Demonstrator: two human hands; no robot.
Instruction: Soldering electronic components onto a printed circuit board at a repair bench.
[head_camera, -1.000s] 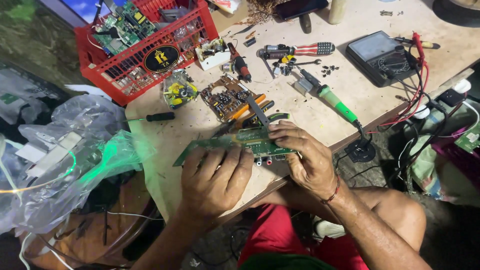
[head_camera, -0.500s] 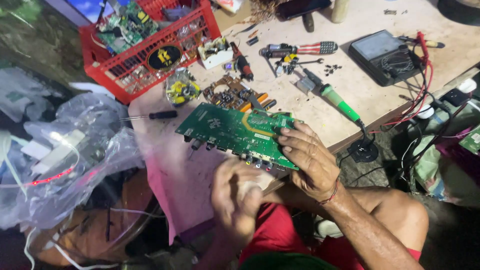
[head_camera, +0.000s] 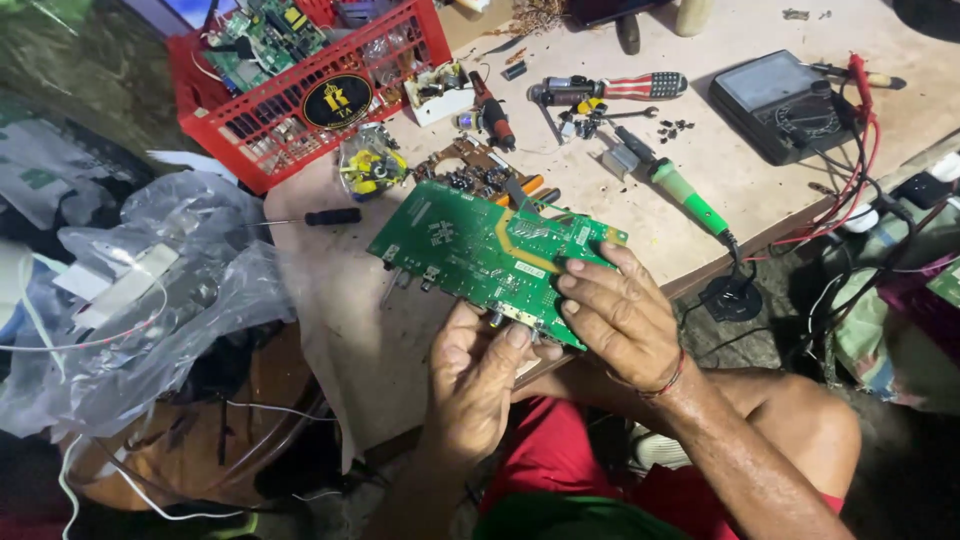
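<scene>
Where the bench's far left corner is reached, a red crate (head_camera: 300, 95) is seen in the head view, and green circuit boards (head_camera: 265, 35) with loose wires are held inside it. Just in front of the crate a small clear bag (head_camera: 370, 165) of yellow parts is laid, and a large crumpled plastic bag (head_camera: 150, 290) with white cabling inside is slumped off the bench's left edge. A green board (head_camera: 480, 250) is held tilted above the near edge of the bench (head_camera: 740, 170), its solder side turned up. The board's near edge is pinched by the left hand (head_camera: 475, 375), the thumb and fingertips being closed on it by the row of connectors. The board's right near corner is gripped by the right hand (head_camera: 620, 315), whose fingers are laid flat over the top face. A brown board (head_camera: 475, 170) is lying just beyond the green one, partly covered by it. A soldering iron (head_camera: 680, 190) with a green handle is placed to the right, and a multimeter (head_camera: 790, 105) with red leads is set well beyond it.
</scene>
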